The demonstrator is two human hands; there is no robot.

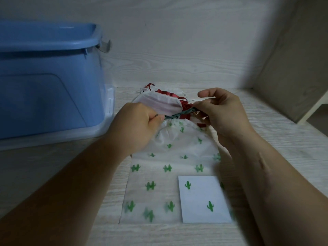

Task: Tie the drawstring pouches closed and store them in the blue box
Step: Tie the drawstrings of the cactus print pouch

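1. The cactus-print pouch (170, 157) lies flat on the tabletop (53, 174) at centre and lower centre of the frame. Its gathered mouth points toward the top edge, just beneath and between both grips.
2. The left grip (136, 125), left of centre, pinches one end of the green drawstring (181, 112).
3. The right grip (225, 114), right of centre, holds the other end with curled fingers (one digit sticks up clear), and the cord is stretched between them.
4. A white card (204, 199) shows through the pouch at lower right.
5. A pink-striped pouch (159, 103) and a red pouch (184, 103) lie heaped just above the grips.
6. The blue box (49, 86) stands at upper left, apart from the pouches.
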